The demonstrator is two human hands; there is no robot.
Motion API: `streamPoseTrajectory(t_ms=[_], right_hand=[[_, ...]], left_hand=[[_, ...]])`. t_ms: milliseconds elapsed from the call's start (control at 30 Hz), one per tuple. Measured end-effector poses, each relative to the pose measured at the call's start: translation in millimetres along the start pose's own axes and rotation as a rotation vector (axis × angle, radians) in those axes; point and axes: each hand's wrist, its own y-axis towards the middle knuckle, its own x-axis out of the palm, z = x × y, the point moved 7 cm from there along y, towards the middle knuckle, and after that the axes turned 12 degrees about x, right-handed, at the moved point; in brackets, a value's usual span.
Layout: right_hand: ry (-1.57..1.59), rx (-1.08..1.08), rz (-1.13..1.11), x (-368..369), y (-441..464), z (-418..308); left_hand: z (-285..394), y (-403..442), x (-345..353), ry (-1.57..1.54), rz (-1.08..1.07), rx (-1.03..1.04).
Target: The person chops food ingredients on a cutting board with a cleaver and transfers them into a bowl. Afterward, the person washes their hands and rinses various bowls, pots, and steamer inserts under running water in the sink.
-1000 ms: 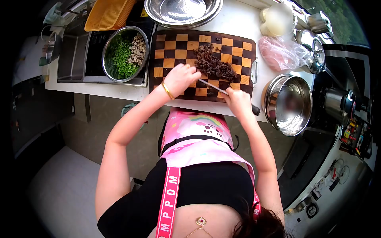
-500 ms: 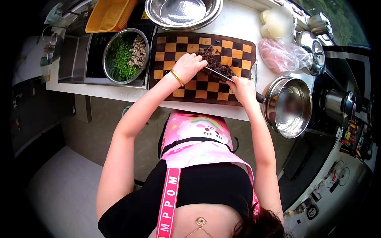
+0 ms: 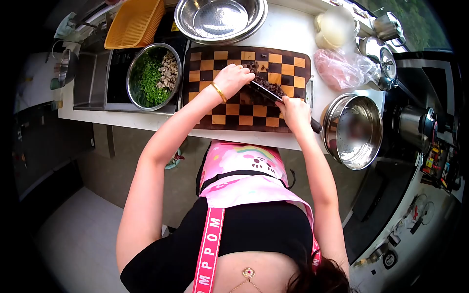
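Observation:
A kitchen knife lies slantwise over the checkered wooden cutting board, its black handle toward the near right. My right hand is closed around the knife where handle and blade meet. At the blade's front end my left hand has its fingers bent together, seemingly gripping the tip; the fingertips are partly hidden. Finely chopped dark brown food is heaped along the far side of the blade, with dark bits also at its near side. A few loose scraps sit farther back on the board.
Left of the board stands a steel bowl with chopped greens and pale diced pieces. Steel basins and an orange basket are behind. On the right are a bagged pink item, lidded pot and steel bowl.
The camera view has shifted a little. Relative to the board, my left hand and the knife tip have moved slightly toward its far edge, into the dark heap. Both hands keep their hold.

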Motion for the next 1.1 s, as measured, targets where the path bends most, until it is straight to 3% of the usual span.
streamPoseTrajectory(t_ms=[267,433,533,733,1033,1100], right_hand=[[0.027,0.020,-0.040,25,-4,-9],[0.032,-0.004,-0.038,6,-4,-11],[0.014,0.029,0.022,-6,-1,-3],[-0.017,0.062,-0.003,30,6,2],[-0.013,0.125,0.072,1,0,11],[-0.050,0.150,0.008,21,4,8]], left_hand=[[3,-20,4,0.003,0.062,0.000],[4,-13,-4,0.055,0.000,-0.022],[7,3,-25,0.094,0.071,0.040],[-1,4,4,0.101,0.043,0.045],[5,30,-20,0.135,0.069,0.120],[-1,29,9,0.103,-0.076,0.094]])
